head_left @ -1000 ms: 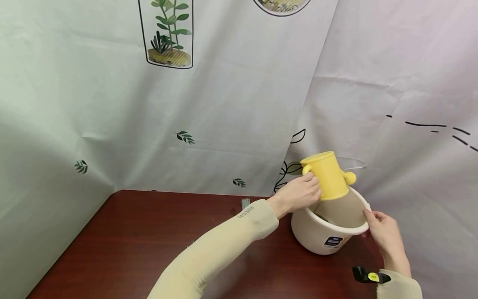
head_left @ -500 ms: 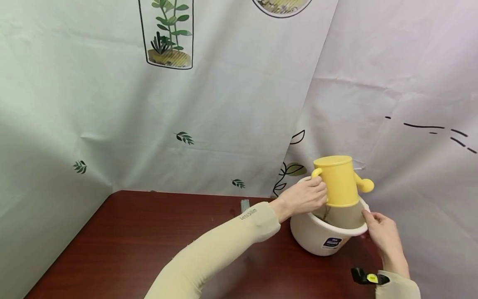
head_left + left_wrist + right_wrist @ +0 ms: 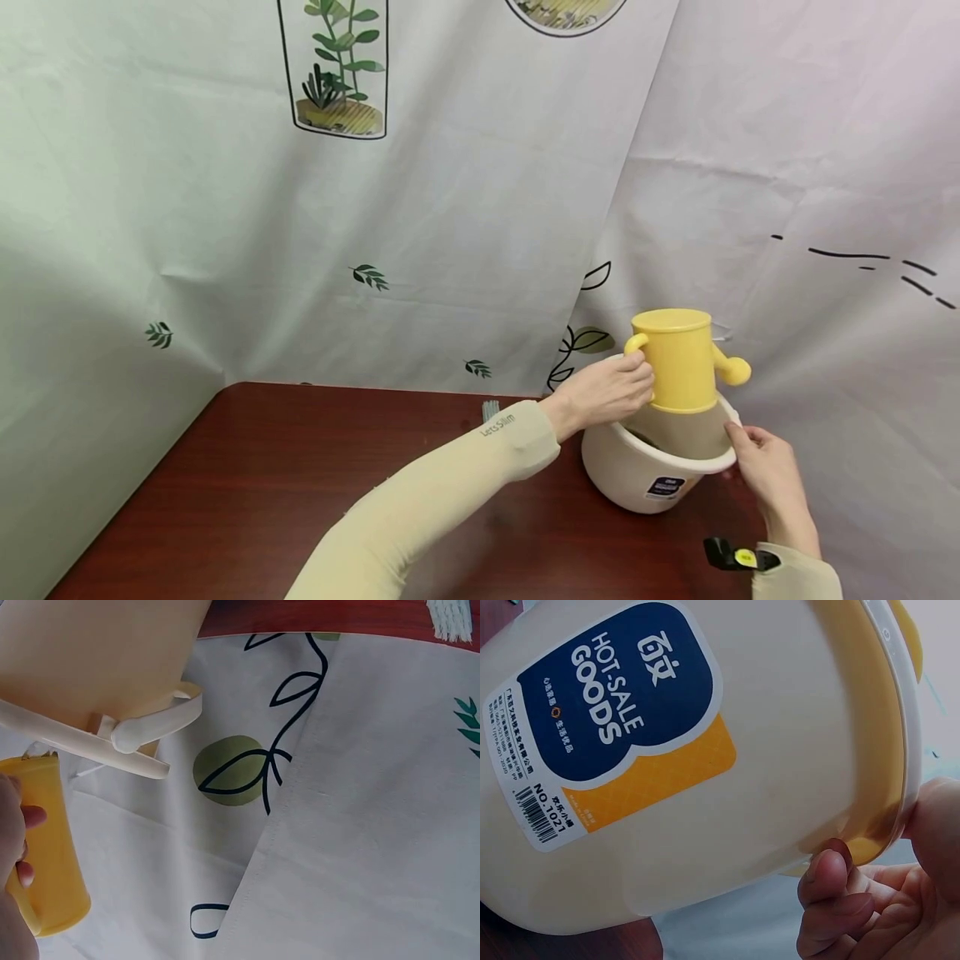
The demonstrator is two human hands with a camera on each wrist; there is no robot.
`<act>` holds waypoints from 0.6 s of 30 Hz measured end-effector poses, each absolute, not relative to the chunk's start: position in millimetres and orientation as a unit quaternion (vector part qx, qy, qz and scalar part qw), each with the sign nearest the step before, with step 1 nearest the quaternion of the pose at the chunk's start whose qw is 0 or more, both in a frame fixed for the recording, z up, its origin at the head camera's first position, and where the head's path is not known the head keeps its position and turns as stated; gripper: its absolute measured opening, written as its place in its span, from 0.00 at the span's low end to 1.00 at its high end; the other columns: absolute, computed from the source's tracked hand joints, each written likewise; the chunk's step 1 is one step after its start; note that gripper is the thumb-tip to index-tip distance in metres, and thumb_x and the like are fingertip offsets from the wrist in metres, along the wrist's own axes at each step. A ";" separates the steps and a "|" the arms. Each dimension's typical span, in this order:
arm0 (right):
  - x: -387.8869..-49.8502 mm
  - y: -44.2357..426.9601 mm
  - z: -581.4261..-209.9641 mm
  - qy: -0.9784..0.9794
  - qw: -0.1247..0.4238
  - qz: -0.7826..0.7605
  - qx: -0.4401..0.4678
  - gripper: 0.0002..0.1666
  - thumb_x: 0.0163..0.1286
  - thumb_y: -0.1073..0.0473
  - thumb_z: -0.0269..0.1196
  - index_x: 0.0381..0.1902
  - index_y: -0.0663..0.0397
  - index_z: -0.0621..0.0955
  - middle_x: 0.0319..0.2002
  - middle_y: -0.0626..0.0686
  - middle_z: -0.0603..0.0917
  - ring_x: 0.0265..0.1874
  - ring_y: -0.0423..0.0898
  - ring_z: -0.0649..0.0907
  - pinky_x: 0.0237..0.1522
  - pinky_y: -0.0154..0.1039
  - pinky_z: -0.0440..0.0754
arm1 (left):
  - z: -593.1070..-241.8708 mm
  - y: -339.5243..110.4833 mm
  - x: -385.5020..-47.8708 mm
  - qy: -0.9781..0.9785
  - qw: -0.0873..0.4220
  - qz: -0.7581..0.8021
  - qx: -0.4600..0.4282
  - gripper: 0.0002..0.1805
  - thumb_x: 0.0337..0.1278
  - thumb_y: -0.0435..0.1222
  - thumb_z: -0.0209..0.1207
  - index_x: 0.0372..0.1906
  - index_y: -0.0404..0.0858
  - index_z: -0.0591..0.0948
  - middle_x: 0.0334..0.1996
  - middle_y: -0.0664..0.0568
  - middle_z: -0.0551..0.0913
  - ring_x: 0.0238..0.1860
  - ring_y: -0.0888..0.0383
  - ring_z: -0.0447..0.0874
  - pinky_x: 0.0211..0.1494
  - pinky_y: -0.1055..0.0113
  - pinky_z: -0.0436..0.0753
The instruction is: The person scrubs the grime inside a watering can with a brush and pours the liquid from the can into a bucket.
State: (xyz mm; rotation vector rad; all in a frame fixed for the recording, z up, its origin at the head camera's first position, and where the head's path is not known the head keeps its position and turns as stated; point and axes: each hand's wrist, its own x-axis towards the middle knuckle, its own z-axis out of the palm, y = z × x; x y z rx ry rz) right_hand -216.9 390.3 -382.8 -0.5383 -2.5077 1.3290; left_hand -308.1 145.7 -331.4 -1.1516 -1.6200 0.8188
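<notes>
A yellow watering can [image 3: 681,362] hangs above the mouth of a white bucket [image 3: 637,479]. Its flat closed end faces up and its round-headed spout slants down to the right. My left hand [image 3: 609,390] grips the can's handle; in the left wrist view its fingers curl by the yellow body. Something clear glints at the can's lower end, near the bucket's rim. My right hand [image 3: 772,467] pinches that rim at the right, thumb on one side and fingers beneath, as the right wrist view shows. A dark patch shows inside the bucket, partly hidden.
The bucket stands on a dark red wooden table [image 3: 315,483], at the right end near a pale curtain [image 3: 450,208] with plant prints. A pale stringy bundle [image 3: 491,411] lies at the table's back edge, partly behind my left sleeve.
Over the last second the watering can swung right and turned from a lean to nearly straight. A thin streak below it half a second ago is gone. My right hand stayed on the rim.
</notes>
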 end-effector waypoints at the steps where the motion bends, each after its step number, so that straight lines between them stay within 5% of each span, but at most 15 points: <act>1: -216.9 390.3 -383.0 -0.861 0.125 0.457 -0.185 0.35 0.76 0.41 0.48 0.53 0.73 0.73 0.18 0.51 0.77 0.16 0.47 0.79 0.20 0.39 0.76 | -331.3 145.4 -308.3 -0.662 0.477 0.337 -0.470 0.24 0.72 0.27 0.30 0.45 0.48 0.78 0.40 0.57 0.75 0.42 0.59 0.68 0.56 0.63 0.61; 18: -216.8 391.7 -383.0 -0.863 0.121 0.454 -0.188 0.36 0.75 0.40 0.48 0.52 0.73 0.73 0.18 0.51 0.77 0.17 0.46 0.78 0.20 0.39 0.76 | -325.8 144.6 -307.2 -0.666 0.460 0.382 -0.445 0.24 0.73 0.29 0.30 0.50 0.50 0.77 0.44 0.57 0.73 0.46 0.58 0.65 0.61 0.61 0.56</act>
